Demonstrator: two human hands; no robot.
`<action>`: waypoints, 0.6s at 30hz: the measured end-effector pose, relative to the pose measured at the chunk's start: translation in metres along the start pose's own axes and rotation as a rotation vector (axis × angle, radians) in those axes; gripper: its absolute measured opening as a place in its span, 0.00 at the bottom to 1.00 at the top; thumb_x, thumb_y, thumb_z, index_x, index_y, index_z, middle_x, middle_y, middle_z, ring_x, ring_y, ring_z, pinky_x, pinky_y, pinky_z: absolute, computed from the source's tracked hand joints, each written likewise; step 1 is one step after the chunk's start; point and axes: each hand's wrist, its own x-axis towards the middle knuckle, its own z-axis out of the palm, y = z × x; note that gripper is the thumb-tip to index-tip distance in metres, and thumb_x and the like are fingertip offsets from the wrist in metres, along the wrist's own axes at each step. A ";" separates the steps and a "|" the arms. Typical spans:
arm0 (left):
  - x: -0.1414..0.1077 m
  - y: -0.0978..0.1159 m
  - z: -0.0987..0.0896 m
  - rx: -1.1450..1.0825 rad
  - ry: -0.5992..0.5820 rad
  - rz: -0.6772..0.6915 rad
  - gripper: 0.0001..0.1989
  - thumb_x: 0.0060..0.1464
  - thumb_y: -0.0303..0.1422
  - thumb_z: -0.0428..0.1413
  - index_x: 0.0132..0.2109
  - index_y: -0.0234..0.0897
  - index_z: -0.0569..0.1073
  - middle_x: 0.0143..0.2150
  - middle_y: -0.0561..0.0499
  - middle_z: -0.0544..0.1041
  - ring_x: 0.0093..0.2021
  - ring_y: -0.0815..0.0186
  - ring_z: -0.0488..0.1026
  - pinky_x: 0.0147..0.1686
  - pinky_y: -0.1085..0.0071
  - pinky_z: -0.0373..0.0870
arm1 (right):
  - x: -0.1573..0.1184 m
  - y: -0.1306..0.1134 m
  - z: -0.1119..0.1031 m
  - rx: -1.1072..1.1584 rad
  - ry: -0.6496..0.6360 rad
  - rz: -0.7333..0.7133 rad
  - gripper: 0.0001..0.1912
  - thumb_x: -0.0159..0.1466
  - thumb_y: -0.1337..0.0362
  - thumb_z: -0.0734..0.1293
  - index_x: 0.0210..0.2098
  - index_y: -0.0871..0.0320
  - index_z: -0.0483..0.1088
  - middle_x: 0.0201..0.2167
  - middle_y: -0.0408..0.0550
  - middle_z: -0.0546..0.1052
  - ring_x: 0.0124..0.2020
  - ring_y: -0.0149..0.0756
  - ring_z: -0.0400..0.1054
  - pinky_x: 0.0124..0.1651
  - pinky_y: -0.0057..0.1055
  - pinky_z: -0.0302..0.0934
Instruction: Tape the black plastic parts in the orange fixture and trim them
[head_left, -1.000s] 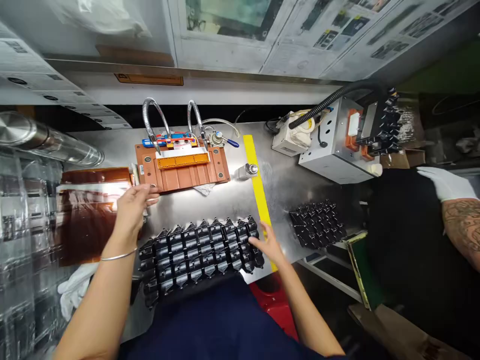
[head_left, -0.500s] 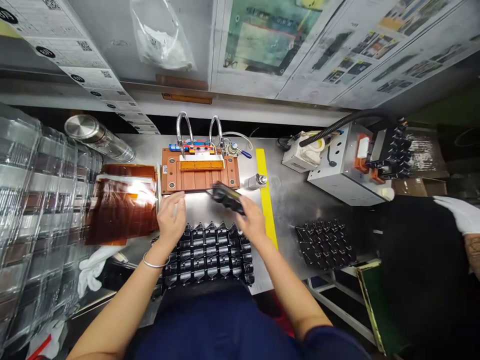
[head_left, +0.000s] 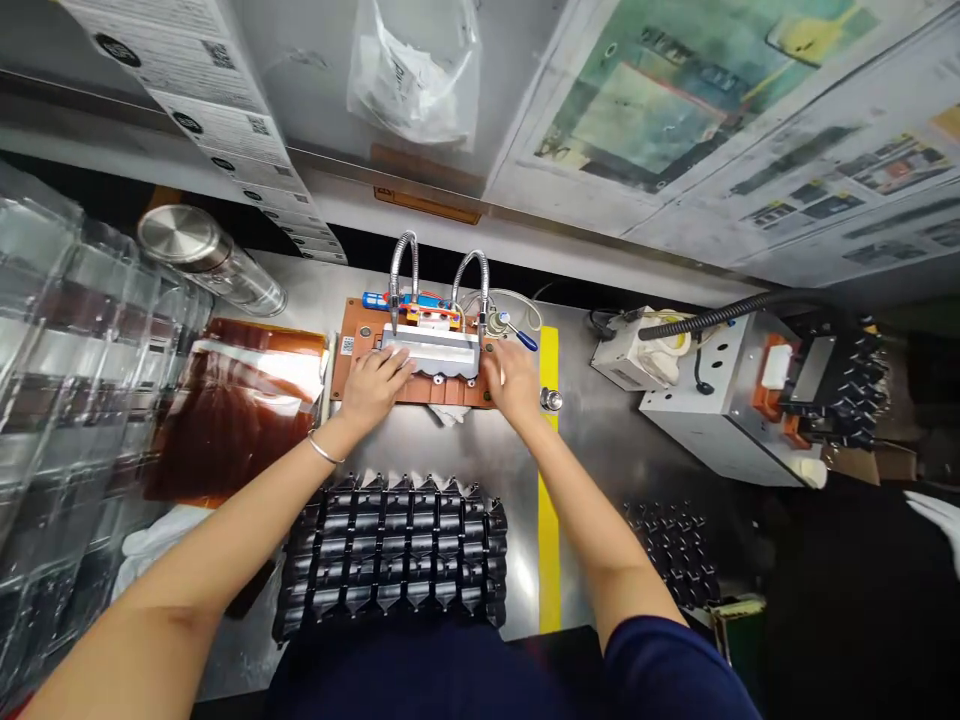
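An orange-brown fixture [head_left: 351, 378] with two flexible metal hoses lies on the steel bench. On it sits a long grey-and-black part [head_left: 435, 356]. My left hand [head_left: 377, 385] rests at the part's left end, fingers spread over its edge. Beside its right end is my right hand [head_left: 512, 380], with the thumb apart from the blurred fingers and nothing visible between them. Just behind that hand is a blue-handled lever [head_left: 527, 341]. A black tray of ribbed parts [head_left: 401, 550] lies in front of me.
Clear plastic trays [head_left: 67, 400], amber sheets [head_left: 247, 400] and a glass flask [head_left: 217, 260] stand left. A small metal-capped bottle [head_left: 551, 400] is by the yellow tape [head_left: 550, 520]. At right are a white machine [head_left: 697, 400], another black tray [head_left: 675, 555] and a person's gloved hand [head_left: 937, 515].
The dark part from my right hand now lies on the fixture, and that hand has let go. Both hands have moved forward to the fixture. The camera view has shifted.
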 end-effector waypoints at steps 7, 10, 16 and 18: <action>0.000 -0.004 0.003 -0.018 -0.038 -0.009 0.13 0.62 0.35 0.52 0.50 0.42 0.78 0.53 0.42 0.79 0.54 0.53 0.72 0.49 0.55 0.67 | 0.045 0.052 -0.030 -0.126 -0.196 0.233 0.22 0.69 0.71 0.56 0.61 0.64 0.65 0.56 0.60 0.72 0.53 0.49 0.64 0.53 0.47 0.62; 0.006 -0.002 -0.005 -0.086 -0.105 -0.053 0.15 0.62 0.38 0.51 0.49 0.40 0.78 0.52 0.41 0.79 0.53 0.52 0.72 0.50 0.54 0.66 | 0.062 0.062 -0.043 -0.055 -0.154 0.270 0.17 0.69 0.70 0.59 0.55 0.63 0.71 0.52 0.60 0.74 0.53 0.47 0.63 0.54 0.47 0.59; 0.028 0.004 -0.021 -0.148 -0.091 -0.587 0.24 0.58 0.45 0.53 0.56 0.35 0.72 0.61 0.36 0.71 0.60 0.45 0.65 0.59 0.47 0.59 | 0.049 0.017 -0.034 0.148 0.045 0.385 0.19 0.70 0.62 0.59 0.56 0.66 0.67 0.51 0.61 0.73 0.52 0.44 0.64 0.55 0.43 0.60; 0.033 0.011 -0.023 -0.141 -0.104 -0.784 0.29 0.55 0.46 0.55 0.58 0.31 0.68 0.65 0.32 0.64 0.65 0.41 0.58 0.61 0.45 0.55 | 0.026 -0.013 -0.015 0.307 -0.005 0.331 0.21 0.69 0.61 0.60 0.58 0.63 0.65 0.47 0.55 0.77 0.45 0.38 0.70 0.51 0.35 0.65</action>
